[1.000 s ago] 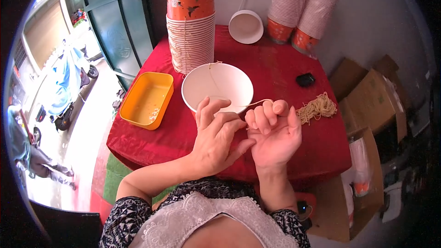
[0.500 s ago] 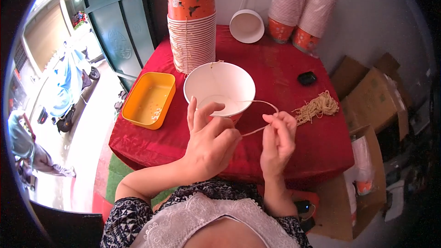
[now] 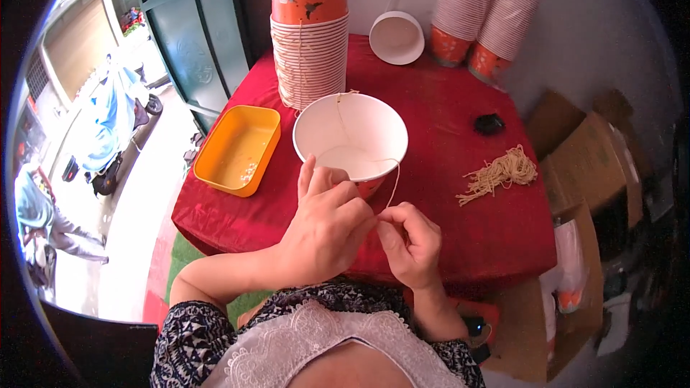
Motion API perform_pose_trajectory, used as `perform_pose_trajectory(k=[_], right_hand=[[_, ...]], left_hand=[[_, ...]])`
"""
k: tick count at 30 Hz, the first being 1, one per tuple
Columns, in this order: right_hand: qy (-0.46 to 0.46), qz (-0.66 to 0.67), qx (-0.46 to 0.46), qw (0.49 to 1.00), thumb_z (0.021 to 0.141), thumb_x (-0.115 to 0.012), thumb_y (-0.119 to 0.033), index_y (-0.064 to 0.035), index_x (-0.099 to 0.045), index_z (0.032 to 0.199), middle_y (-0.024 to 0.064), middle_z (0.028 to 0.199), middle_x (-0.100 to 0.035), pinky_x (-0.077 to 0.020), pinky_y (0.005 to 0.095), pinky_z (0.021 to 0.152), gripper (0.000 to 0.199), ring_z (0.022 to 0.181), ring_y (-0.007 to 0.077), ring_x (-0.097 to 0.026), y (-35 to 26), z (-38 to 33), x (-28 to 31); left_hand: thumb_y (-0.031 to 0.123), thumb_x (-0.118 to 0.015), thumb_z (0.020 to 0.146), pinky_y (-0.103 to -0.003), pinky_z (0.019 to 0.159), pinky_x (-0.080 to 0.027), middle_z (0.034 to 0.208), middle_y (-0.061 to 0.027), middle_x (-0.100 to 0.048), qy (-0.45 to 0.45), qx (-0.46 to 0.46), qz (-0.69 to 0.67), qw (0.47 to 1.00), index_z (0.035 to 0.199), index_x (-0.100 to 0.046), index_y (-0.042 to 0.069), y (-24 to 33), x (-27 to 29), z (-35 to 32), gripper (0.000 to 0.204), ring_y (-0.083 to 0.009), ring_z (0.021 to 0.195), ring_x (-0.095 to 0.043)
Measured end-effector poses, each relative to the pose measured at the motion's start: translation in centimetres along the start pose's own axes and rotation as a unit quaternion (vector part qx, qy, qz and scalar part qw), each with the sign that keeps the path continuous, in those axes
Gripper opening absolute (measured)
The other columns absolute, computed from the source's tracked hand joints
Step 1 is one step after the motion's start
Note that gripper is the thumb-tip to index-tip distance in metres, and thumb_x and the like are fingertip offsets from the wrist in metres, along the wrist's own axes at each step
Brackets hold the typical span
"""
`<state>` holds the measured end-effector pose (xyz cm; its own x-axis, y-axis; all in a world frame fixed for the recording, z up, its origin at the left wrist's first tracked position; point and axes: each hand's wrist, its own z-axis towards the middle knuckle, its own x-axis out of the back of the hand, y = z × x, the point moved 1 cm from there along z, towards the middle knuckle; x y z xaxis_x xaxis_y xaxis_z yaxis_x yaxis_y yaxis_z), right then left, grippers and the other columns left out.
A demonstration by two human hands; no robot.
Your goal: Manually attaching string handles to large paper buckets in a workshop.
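Note:
A paper tub (image 3: 352,122), white inside and orange outside, stands on the red-covered table in front of me, its mouth toward me. A thin beige string (image 3: 396,181) comes over its near right rim down to my hands, and string also lies against its inner wall. My left hand (image 3: 327,226) is closed at thumb and forefinger in front of the tub, its other fingers loosely bent. My right hand (image 3: 413,241) pinches the string close beside the left fingertips. What exactly sits between the left fingers is hidden by the hand.
A tall stack of tubs (image 3: 309,61) rises behind. A yellow tray (image 3: 231,136) with small white bits is left. A bundle of strings (image 3: 507,172) and a small black object (image 3: 489,124) lie right. A round white tub (image 3: 397,37) and wrapped tub stacks (image 3: 496,25) stand at the back.
My right hand has come left and down, from apart to right beside my left hand. The string, looped out to the right before, now hangs down from the tub's rim.

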<state>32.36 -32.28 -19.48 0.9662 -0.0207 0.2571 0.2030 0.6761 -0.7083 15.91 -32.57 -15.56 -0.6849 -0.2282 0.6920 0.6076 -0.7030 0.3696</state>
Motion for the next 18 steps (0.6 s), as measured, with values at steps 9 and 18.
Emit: perform_pose_trajectory(k=[9,18], right_hand=[[0.05,0.001,0.032,0.998,0.081,-0.062,0.007,-0.0007,-0.057,0.081,0.0026,0.065,-0.048,-0.032,0.0225,0.047,0.009,0.054,0.0081,-0.042,-0.1,0.4,-0.5],[0.016,0.006,0.042,0.999,0.074,-0.066,0.009,-0.0029,-0.057,0.084,0.009,0.068,-0.053,-0.0428,0.0317,0.049,0.018,0.054,0.0211,-0.055,0.2,0.5,-0.5]], left_hand=[[0.004,-0.064,0.078,-0.06,0.106,-0.021,0.084,-0.008,-0.051,0.001,0.02,-0.078,0.997,0.084,-0.055,0.008,-0.3,-0.4,0.1,0.011,-0.0309,0.095,-0.049],[0.001,-0.064,0.075,-0.06,0.103,-0.024,0.086,-0.0082,-0.05,-0.029,0.014,-0.091,0.995,0.086,-0.053,0.008,-0.7,0.6,0.2,0.017,-0.0314,0.095,-0.048]])
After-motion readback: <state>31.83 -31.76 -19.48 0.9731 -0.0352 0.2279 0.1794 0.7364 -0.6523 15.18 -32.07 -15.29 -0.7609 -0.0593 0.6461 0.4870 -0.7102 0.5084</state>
